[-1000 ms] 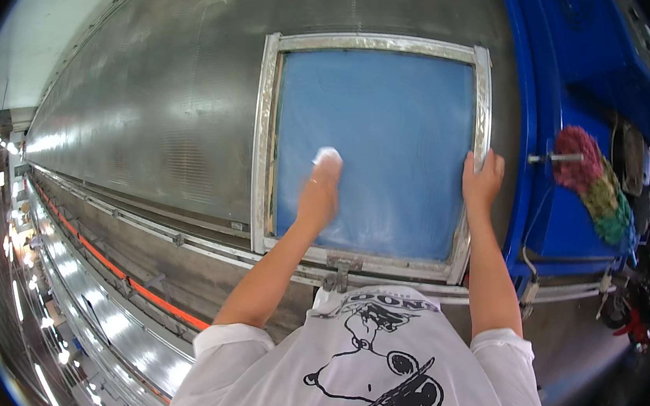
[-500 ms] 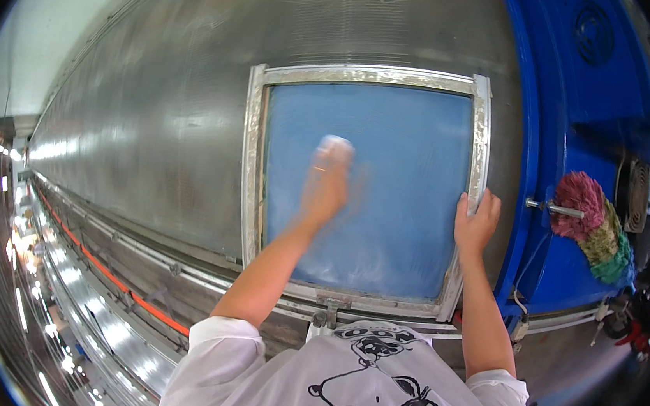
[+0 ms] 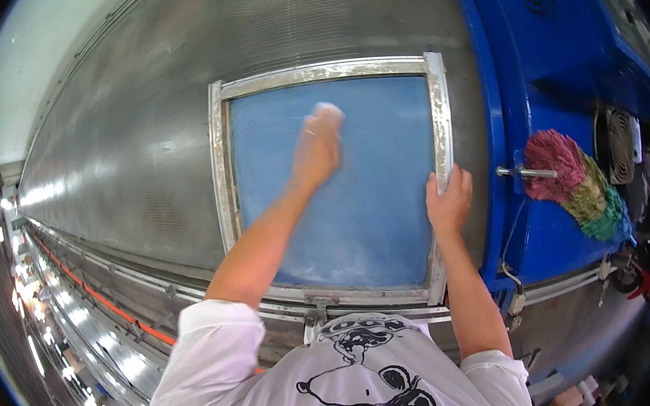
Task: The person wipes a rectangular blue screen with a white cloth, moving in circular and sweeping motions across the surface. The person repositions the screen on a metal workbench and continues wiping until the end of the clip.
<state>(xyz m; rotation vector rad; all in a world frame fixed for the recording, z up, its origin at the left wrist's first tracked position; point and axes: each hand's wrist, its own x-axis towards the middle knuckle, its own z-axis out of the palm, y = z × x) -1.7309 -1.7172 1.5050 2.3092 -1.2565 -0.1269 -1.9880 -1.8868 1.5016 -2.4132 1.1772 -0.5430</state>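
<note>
A screen-printing frame (image 3: 437,108) with worn, pale metal-looking sides and blue mesh (image 3: 364,199) lies flat in front of me. My left hand (image 3: 318,151) is over the upper left part of the mesh, smeared by motion. At its fingertips shows a small white wad (image 3: 327,111), apparently cloth, pressed against the blue surface. On the right side bar rests my right hand (image 3: 449,198), its thumb on the inner edge and its fingers curled over the outer side. Faint pale smears show on the mesh near its front edge.
Under the frame is a long grey metal table (image 3: 143,146) with a rail along its front, where a small clamp (image 3: 320,306) sits. A blue machine (image 3: 485,242) stands close on the right, with a multicoloured duster (image 3: 570,180) on it. An orange strip (image 3: 126,318) runs at lower left.
The whole view has shifted and tilted, so frame, table and machine appear farther left. My left hand keeps moving over the mesh with the white wad; my right hand still grips the side bar.
</note>
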